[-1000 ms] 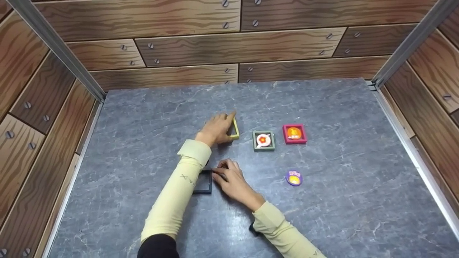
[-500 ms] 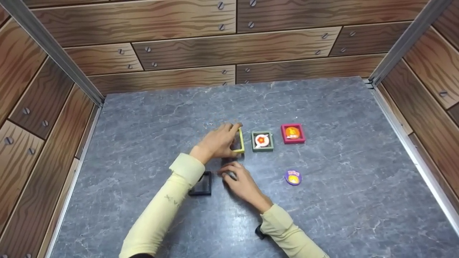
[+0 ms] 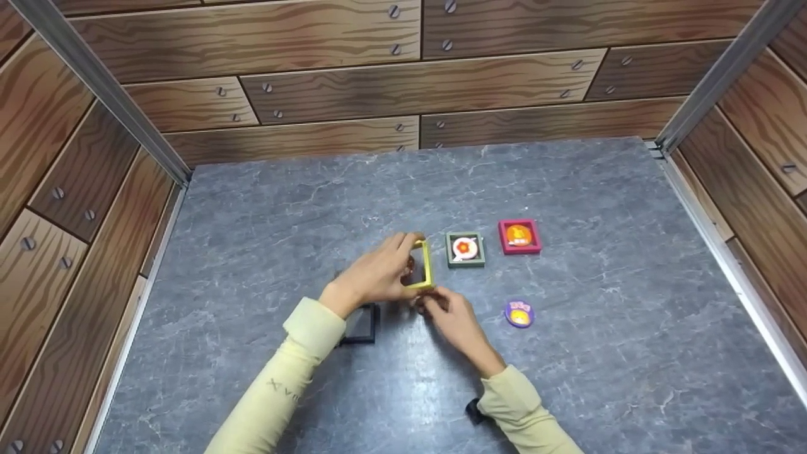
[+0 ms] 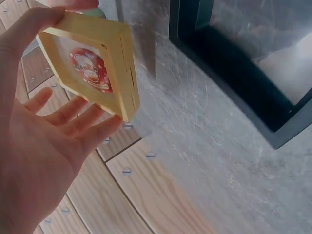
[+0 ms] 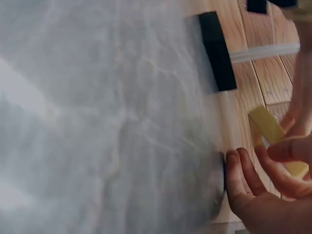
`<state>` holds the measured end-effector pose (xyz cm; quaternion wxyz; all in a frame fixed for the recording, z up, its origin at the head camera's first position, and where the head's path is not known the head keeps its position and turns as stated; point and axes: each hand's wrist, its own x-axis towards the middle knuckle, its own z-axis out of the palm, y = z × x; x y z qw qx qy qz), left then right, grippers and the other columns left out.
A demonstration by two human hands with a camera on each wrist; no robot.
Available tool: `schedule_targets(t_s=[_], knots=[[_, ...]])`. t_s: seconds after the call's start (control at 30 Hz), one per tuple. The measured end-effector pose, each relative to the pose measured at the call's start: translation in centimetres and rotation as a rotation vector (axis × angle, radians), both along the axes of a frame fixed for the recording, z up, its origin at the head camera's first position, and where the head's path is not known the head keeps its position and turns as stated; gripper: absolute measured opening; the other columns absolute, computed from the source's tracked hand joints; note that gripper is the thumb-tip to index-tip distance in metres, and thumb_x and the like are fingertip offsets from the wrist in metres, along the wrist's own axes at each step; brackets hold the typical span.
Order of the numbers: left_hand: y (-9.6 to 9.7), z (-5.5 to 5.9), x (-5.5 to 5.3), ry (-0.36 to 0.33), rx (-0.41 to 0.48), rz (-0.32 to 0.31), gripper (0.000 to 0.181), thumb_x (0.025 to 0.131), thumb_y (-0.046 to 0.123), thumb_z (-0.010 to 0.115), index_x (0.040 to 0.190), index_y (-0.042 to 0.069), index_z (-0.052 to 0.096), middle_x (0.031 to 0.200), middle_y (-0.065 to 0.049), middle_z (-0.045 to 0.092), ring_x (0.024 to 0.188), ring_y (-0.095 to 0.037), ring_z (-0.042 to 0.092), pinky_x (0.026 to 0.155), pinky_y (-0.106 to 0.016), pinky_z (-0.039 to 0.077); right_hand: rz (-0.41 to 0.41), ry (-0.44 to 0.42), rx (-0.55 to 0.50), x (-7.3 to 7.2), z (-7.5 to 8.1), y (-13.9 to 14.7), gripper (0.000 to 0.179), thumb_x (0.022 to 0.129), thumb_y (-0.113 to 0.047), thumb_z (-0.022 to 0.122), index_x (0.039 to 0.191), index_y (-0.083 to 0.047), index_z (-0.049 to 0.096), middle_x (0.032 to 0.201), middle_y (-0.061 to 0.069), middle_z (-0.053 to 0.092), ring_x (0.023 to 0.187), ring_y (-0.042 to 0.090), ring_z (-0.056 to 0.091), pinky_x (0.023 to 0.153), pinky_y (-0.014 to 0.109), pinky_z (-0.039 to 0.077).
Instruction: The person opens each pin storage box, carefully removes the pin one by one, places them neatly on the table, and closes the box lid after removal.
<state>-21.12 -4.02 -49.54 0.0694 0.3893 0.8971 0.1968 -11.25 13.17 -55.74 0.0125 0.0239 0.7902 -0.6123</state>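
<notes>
Left wrist: square yellow frame [image 4: 128, 73], round red-and-white badge [image 4: 91, 69] showing within.

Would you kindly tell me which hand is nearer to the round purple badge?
The right hand: it is to the left of the purple badge. The left hand is farther left, holding the yellow frame.

The head camera looks from above the person, forward and down across the table [image 3: 605, 359] to the plank-patterned back wall [image 3: 328, 94], taking in the widest stretch. The left-wrist camera peers close past the left hand [image 4: 46, 141], its view tilted; the right-wrist one sits low by the right hand [image 5: 265, 207], tipped sideways. All three share the yellow frame [image 4: 128, 73].
</notes>
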Motion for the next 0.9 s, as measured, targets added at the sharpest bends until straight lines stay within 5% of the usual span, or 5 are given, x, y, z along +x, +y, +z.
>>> schedule_targets(t_s=[0.17, 0.37, 0.63, 0.9], knots=[[-0.2, -0.1, 1.0, -0.057, 0.032, -0.009, 0.095, 0.08, 0.033, 0.087, 0.156, 0.01, 0.034, 0.143, -0.015, 0.057, 0.118, -0.024, 0.062, 0.101, -0.039, 0.062, -0.079, -0.096, -0.186, -0.3, 0.6, 0.7, 0.031, 0.11, -0.008, 0.05, 0.12, 0.014, 0.067, 0.099, 0.026, 0.076, 0.081, 0.021, 0.076, 0.08, 0.036, 0.069], [-0.3, -0.4, 2.1, -0.106, 0.057, -0.026, 0.098, 0.08, 0.031, 0.087, 0.158, 0.011, 0.032, 0.151, -0.013, 0.053, 0.127, -0.024, 0.061, 0.113, -0.039, 0.057, -0.068, -0.2, -0.342, -0.6, 0.7, 1.4, 0.038, 0.111, -0.013, 0.048, 0.131, 0.016, 0.062, 0.107, 0.018, 0.076, 0.083, 0.012, 0.075, 0.085, 0.035, 0.069], [-0.9, -0.7, 3.1, -0.163, 0.136, -0.053, 0.096, 0.079, 0.033, 0.088, 0.156, 0.014, 0.034, 0.146, -0.009, 0.057, 0.125, -0.021, 0.062, 0.109, -0.035, 0.058, 0.106, -0.271, -0.493, -0.2, 0.2, 2.7, 0.046, 0.112, -0.02, 0.049, 0.137, 0.018, 0.056, 0.106, 0.006, 0.078, 0.091, 0.011, 0.076, 0.093, 0.033, 0.066], [-1.6, -0.2, 3.9, -0.286, 0.226, -0.063, 0.097, 0.076, 0.029, 0.091, 0.154, 0.015, 0.036, 0.143, -0.007, 0.059, 0.117, -0.018, 0.064, 0.101, -0.034, 0.061, 0.22, -0.371, -0.631, 0.0, 0.3, 3.6, 0.043, 0.109, -0.028, 0.055, 0.14, 0.001, 0.051, 0.12, 0.009, 0.07, 0.103, 0.021, 0.074, 0.097, 0.045, 0.066]])
